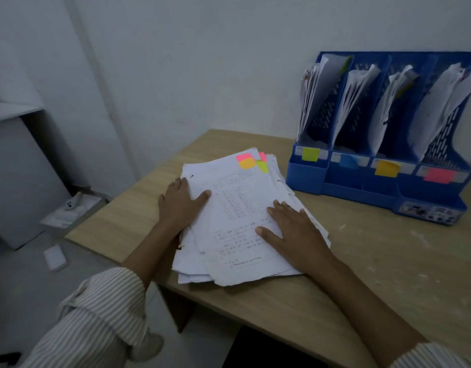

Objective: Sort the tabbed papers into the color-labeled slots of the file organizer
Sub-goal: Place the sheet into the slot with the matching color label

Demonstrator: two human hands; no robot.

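Currently both hands, left (180, 201) and right (295, 232), lie flat and released on the paper stack (239, 216) beside the file organizer (388, 181); lift only the top sheet, checking its orange tab (247, 163).

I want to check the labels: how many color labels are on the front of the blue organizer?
4, left to right on the file organizer: green label, blue label, orange label, pink label. None seems hidden.

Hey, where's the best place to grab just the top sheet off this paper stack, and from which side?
Take the top sheet by its near right corner, coming from the right with the right hand. That corner overhangs the untidy stack, so a thumb can slip under it for a pinch grip. The left hand already rests on the stack's left edge and can hold the rest down.
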